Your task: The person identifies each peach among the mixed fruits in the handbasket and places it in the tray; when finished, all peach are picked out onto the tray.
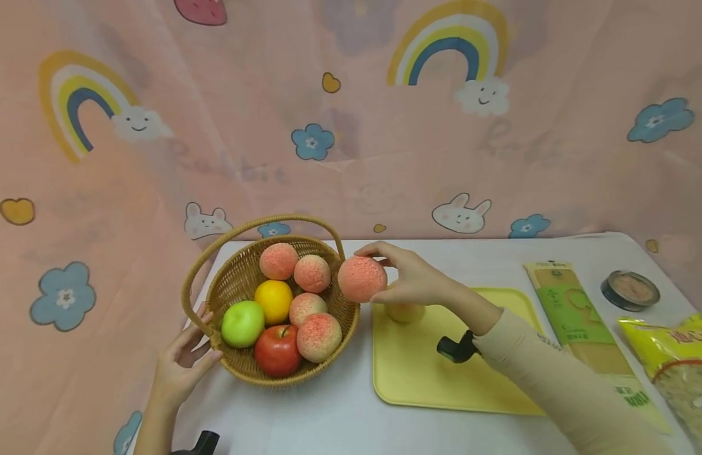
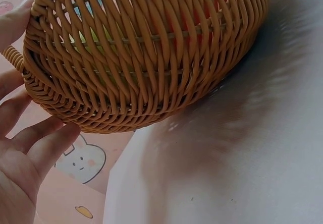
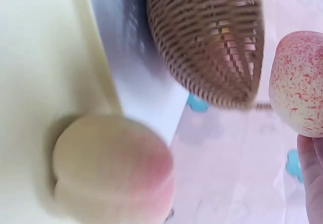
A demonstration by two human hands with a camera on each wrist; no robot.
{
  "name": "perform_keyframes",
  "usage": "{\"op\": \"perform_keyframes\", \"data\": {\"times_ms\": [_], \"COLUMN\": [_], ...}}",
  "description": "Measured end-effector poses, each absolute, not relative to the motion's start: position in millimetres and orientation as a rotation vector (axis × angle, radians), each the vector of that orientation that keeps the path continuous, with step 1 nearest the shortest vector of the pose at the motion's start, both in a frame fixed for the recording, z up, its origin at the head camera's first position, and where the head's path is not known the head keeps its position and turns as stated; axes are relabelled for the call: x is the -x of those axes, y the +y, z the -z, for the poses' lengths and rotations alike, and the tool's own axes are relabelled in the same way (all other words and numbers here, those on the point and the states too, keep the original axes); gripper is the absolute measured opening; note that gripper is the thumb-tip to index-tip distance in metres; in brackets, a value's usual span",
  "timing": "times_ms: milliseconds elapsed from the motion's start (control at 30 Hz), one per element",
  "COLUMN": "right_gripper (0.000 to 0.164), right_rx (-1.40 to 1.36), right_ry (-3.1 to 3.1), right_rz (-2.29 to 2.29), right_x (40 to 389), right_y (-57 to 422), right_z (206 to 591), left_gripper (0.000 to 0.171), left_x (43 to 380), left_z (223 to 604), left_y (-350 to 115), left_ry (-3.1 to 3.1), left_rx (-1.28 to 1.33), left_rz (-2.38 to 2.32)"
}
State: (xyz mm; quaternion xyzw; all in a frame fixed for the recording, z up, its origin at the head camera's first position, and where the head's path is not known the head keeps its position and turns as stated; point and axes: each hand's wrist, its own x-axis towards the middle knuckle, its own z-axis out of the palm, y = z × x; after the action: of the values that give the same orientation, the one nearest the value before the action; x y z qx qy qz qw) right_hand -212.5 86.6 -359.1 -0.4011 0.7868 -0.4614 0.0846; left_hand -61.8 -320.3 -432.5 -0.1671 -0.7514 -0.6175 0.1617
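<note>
My left hand (image 1: 180, 370) holds the left edge of a wicker basket (image 1: 232, 284) near the foot of its arched handle. In the left wrist view, its thumb and fingers lie around the woven rim. The basket contains several peaches (image 1: 278, 261), a green apple (image 1: 242, 324), a red apple (image 1: 278, 351) and an orange (image 1: 273, 302). Beside the basket's right rim, my right hand (image 1: 413, 278) grips a pink peach (image 1: 362, 279) in the air. Another peach (image 3: 113, 168) sits on the yellow tray (image 1: 459, 385), partly hidden by the right hand in the head view.
Right of the tray lies a green and tan flat packet (image 1: 578, 309). Farther right are a round, dark-rimmed container (image 1: 630, 291) and a yellow bag (image 1: 683, 373), cut off by the frame. A pink patterned cloth (image 1: 356, 183) hangs behind the white table (image 1: 322, 417).
</note>
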Motion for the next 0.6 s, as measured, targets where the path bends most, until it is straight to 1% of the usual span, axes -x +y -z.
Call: {"op": "perform_keyframes", "data": {"times_ms": [300,500,600], "right_gripper": [0.071,0.072,0.072], "right_rx": [0.977,0.790,0.700], "right_ry": [2.514,2.629,2.639], "right_rz": [1.372,1.335,1.339], "right_x": [207,202,199], "right_y": [154,196,210], "right_z": [376,400,413], "left_gripper": [0.061,0.061,0.063], "left_x": [61,63,63], "left_z": [432,433,433], "left_y": [-319,-318,-318], "left_ry": [-2.139,-2.037,-2.040], "left_rx": [0.472,0.589,0.587], "left_rz": [1.748,1.777,1.759]}}
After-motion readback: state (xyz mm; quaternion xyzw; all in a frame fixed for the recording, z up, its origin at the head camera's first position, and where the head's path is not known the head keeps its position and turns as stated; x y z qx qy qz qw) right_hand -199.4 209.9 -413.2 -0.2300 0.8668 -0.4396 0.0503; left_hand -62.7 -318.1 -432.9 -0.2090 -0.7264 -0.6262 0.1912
